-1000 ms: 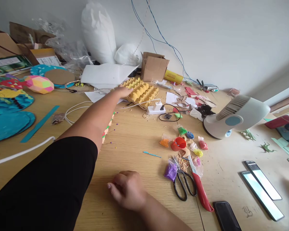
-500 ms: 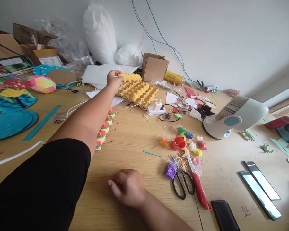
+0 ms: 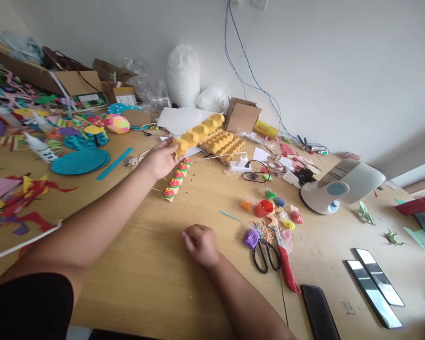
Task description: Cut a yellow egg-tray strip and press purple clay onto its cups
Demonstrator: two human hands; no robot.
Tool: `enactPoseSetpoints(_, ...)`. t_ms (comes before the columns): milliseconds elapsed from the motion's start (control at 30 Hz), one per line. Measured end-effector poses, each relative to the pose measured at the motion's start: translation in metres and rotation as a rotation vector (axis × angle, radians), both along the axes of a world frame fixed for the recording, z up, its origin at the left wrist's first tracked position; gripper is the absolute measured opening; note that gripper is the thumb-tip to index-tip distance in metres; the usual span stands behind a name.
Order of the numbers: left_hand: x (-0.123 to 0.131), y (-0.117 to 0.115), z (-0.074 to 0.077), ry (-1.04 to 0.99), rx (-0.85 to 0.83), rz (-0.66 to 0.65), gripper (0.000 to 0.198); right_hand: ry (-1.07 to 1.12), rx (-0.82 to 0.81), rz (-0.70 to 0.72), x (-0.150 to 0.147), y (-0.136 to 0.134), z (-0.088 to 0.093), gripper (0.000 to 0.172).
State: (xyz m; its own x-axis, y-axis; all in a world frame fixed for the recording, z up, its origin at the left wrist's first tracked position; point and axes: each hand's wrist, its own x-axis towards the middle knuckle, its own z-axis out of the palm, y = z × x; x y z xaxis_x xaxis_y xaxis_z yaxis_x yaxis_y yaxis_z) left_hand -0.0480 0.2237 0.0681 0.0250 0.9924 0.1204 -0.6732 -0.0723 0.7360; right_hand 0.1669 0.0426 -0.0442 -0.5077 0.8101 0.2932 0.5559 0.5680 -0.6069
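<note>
My left hand (image 3: 161,158) is closed round the near end of a yellow egg-carton strip (image 3: 201,131), which is held slanting above the table. Behind it lie more yellow egg-carton pieces (image 3: 226,144). Beneath the raised strip, a painted egg-carton strip (image 3: 177,180) with red and green cups rests on the table, several pins beside it. My right hand (image 3: 201,245) rests on the wood as a loose fist, and I see nothing in it. To its right are a purple clay bag (image 3: 250,237) and black-handled scissors (image 3: 265,255).
A red-handled knife (image 3: 287,267), a red cup (image 3: 263,208) and small clay bags lie right of centre. A white fan (image 3: 340,186) stands farther right, near several phones. Blue discs (image 3: 78,162), glue bottles (image 3: 38,146) and paper scraps cover the left. A power strip (image 3: 240,164) sits mid-table.
My left hand has lifted the yellow strip off the egg-carton pile and brought it nearer and to the left. The view has turned left. My right hand stays resting on the table.
</note>
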Motion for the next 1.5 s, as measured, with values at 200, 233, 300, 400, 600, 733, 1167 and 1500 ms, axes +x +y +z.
enactPoseSetpoints(200,-0.010,-0.105,-0.020,-0.065,-0.028,-0.182,0.027,0.291,0.140,-0.063,0.001,-0.012,0.015,0.018)
enactPoseSetpoints(233,-0.012,-0.116,-0.024,-0.077,-0.045,-0.212,0.028,0.410,0.119,-0.136,0.003,-0.011,0.022,0.018)
enactPoseSetpoints(300,-0.014,-0.132,-0.033,-0.102,-0.088,-0.274,0.028,0.734,0.008,-0.340,0.011,-0.004,0.040,0.025)
enactPoseSetpoints(400,-0.011,-0.146,-0.045,-0.142,-0.139,-0.367,0.029,1.236,-0.349,-0.540,0.033,0.010,0.069,0.044)
enactPoseSetpoints(600,0.003,-0.154,-0.055,-0.075,-0.191,-0.561,0.027,1.462,-0.765,-0.453,0.077,0.008,0.090,0.035)
enactPoseSetpoints(733,0.010,-0.153,-0.054,-0.044,-0.239,-0.554,0.027,1.511,-0.743,-0.501,0.084,0.000,0.081,0.034)
enactPoseSetpoints(1167,0.031,-0.151,-0.077,-0.057,-0.219,-0.313,0.038,1.446,-0.505,-0.496,0.082,0.008,0.029,0.034)
enactPoseSetpoints(1500,0.031,-0.158,-0.081,-0.145,-0.157,-0.369,0.049,1.523,-0.580,-0.520,0.085,0.013,0.018,0.026)
